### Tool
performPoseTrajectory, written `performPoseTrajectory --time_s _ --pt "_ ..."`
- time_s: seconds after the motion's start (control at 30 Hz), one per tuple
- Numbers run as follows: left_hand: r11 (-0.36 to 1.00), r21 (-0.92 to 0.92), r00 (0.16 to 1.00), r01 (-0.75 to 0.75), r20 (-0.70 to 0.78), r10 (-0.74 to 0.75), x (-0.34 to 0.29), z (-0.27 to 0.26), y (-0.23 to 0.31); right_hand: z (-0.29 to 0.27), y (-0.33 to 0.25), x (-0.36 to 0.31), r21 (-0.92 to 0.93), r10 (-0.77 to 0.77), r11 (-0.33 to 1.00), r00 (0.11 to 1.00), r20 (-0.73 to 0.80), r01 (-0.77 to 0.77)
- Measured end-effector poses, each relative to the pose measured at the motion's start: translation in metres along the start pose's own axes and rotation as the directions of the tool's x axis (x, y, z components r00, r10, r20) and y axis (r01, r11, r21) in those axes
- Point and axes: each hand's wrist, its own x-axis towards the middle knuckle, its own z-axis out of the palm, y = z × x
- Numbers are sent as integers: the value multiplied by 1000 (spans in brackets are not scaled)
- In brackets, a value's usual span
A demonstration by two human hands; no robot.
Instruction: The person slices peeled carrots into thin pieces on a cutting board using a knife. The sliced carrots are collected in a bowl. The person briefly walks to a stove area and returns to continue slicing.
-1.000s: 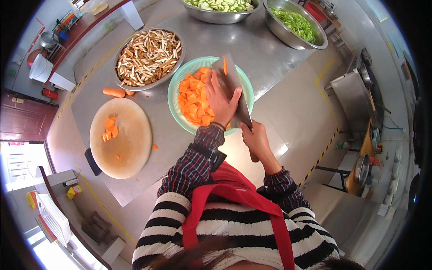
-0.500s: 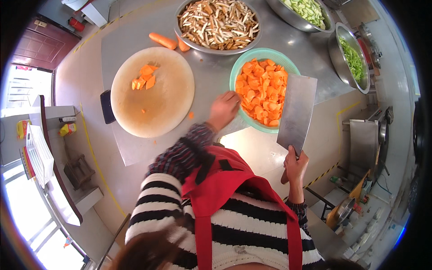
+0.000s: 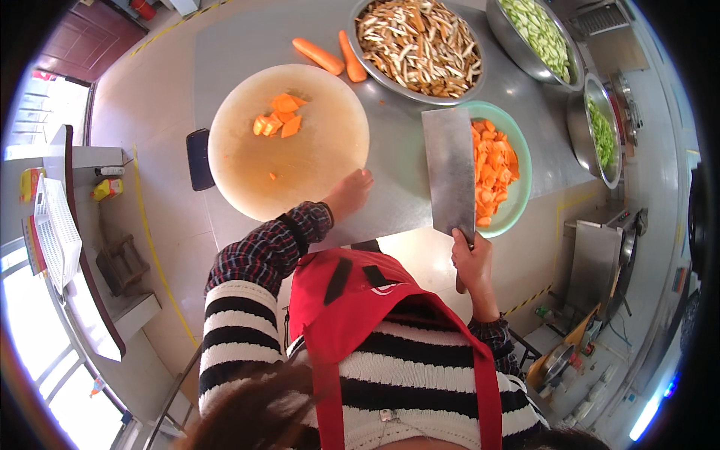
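My right hand (image 3: pixel 472 262) is wrapped round the handle of a wide cleaver (image 3: pixel 450 169). Its blade points away from me and covers the left part of a green plastic basket (image 3: pixel 523 184) holding sliced carrot (image 3: pixel 495 169). By the lower right rim of the round cutting board (image 3: pixel 322 142) is my left hand (image 3: pixel 350 195), its fingers curled together; whatever they may hold is hidden. On the board lie several cut carrot pieces (image 3: pixel 281 116) and one small bit (image 3: pixel 273 176).
Two whole carrots (image 3: pixel 319 56) (image 3: pixel 351 58) lie behind the board on the steel table (image 3: pixel 401 165). Farther back stand metal bowls of brown-and-white strips (image 3: pixel 420 49), pale green slices (image 3: pixel 536 34) and green shreds (image 3: pixel 600 131). A dark flat object (image 3: pixel 199 159) sits against the board's left side.
My left hand has moved left from the basket's rim to the board's edge. The cleaver has shifted left, from the basket's right side to its left. The whole view has shifted too.
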Motion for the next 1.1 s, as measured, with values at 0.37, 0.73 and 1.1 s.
performPoseTrajectory --time_s 0.37,0.73,1.1 --pt "937 -349 933 31 -325 -152 1 10 27 52 -20 19 -133 20 991 997 75 -10" --pt "422 -818 426 392 -245 -871 -59 -8 -79 99 -22 83 -665 -385 619 900 206 417" --pt "268 -768 151 582 -222 -963 -94 46 -171 217 -69 146 -708 -465 390 789 400 589"
